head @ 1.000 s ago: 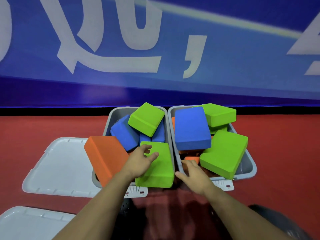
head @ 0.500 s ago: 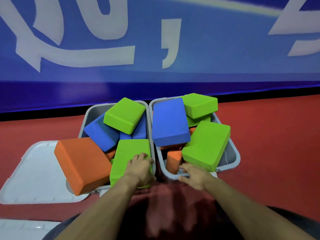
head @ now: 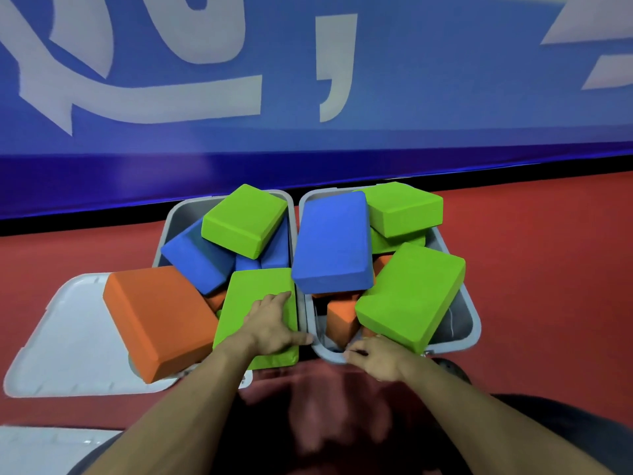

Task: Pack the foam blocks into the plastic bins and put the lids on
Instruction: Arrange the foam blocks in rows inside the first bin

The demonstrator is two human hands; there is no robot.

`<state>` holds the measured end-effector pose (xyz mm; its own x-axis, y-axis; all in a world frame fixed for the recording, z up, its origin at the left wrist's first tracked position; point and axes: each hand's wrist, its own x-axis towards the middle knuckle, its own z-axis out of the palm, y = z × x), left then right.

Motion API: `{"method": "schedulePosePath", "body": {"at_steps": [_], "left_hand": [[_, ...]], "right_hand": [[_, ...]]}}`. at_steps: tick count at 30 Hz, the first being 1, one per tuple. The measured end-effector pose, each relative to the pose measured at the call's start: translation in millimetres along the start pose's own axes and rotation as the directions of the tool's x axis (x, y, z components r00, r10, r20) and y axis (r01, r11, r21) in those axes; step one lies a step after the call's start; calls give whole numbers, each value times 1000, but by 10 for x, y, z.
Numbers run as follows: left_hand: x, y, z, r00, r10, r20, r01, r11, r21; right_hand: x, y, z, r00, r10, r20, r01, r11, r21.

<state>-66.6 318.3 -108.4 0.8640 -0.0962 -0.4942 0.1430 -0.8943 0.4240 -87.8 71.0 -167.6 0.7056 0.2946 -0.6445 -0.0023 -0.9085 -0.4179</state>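
Now the left hand (head: 270,323) presses flat, fingers straight, on the green block (head: 260,303) lying lengthwise up-frame; the right hand (head: 376,358) grips the right bin's (head: 474,332) near rim.

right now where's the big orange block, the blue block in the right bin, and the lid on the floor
big orange block (head: 161,320), head view, top face
blue block (head: 332,241), head view, top face
lid (head: 68,344), head view, bare inner surface
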Motion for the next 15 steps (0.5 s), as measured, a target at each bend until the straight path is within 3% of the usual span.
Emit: {"method": "schedulePosePath", "body": {"at_steps": [3,5,8,10,15], "left_hand": [[58,60,-2,999,-11,-43,4,987,-158],[90,165,-7,998,-13,-64,-10,942,-337],[116,354,-1,999,-34,-23,10,742,-670],[172,433,37,992,-123,4,77,596,-799],[291,542,76,965,-245,94,166,294,-941]], "right_hand": [[-158,-97,-164,997,-42,60,38,997,69],[-303,-150,-349,999,-33,26,28,987,161],[-503,-79,-731,987,67,-147,-16,947,321],[-603,54,-918,950,220,-221,-108,897,430],[-310,737,-759,859,481,-174,-208,640,740]]}}
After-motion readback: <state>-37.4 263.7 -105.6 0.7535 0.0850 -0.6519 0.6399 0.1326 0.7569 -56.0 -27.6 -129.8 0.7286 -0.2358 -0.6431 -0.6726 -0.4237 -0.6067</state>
